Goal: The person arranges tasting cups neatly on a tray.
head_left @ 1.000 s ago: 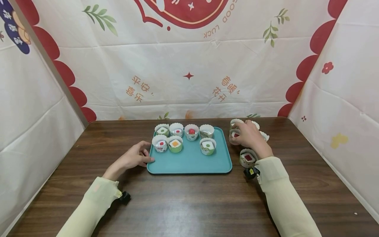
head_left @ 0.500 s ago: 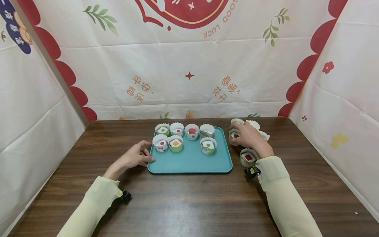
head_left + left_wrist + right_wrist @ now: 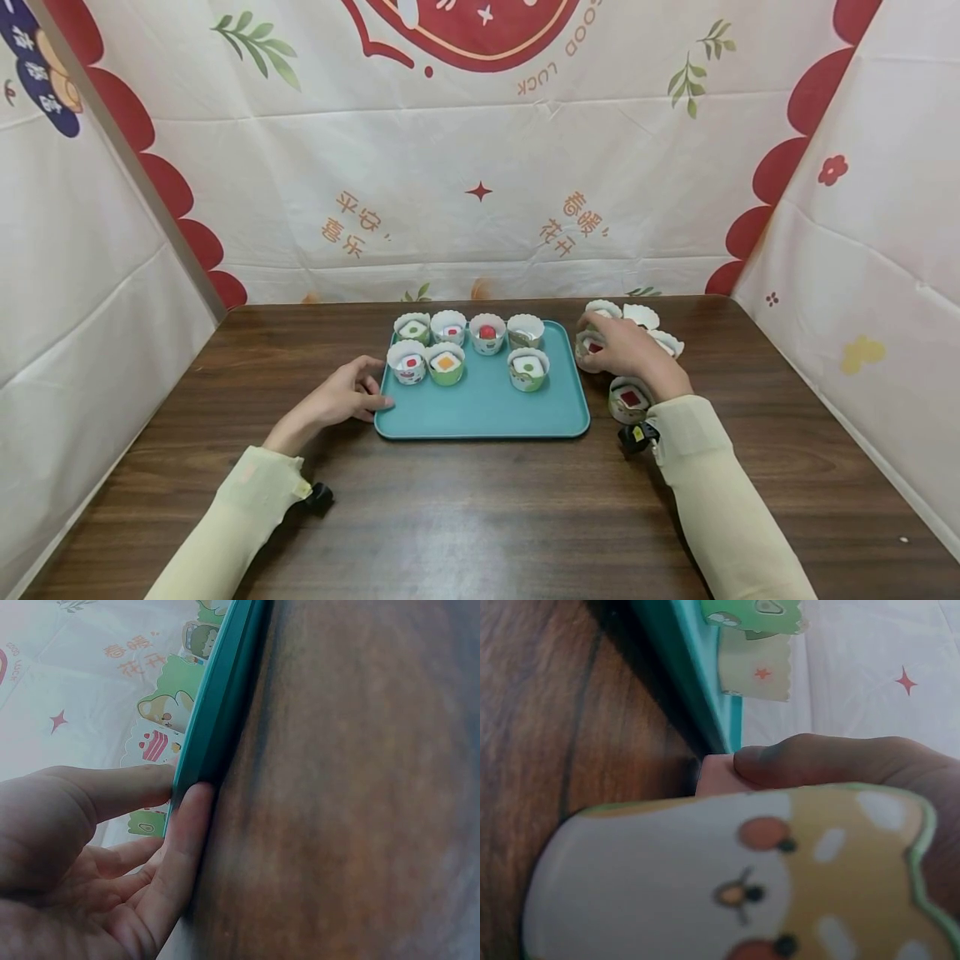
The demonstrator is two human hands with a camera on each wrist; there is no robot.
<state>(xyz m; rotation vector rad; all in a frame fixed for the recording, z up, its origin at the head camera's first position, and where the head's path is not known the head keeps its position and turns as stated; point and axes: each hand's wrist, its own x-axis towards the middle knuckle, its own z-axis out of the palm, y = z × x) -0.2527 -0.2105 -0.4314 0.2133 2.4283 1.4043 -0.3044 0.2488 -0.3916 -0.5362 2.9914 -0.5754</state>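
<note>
I see pale pink cup (image 3: 716, 778), dark red square (image 3: 594, 347) inside, just off right edge of tray (image 3: 480, 418); right hand (image 3: 630, 346) pinches it. Left hand (image 3: 339, 402) pinches tray's left rim. Gap separates orange-topped cup (image 3: 446, 376) from green-dotted cup (image 3: 528, 382).

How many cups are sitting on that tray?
7. Four cups form the back row on the tray; in front, two cups stand at left and one cup at right. None looks hidden.
</note>
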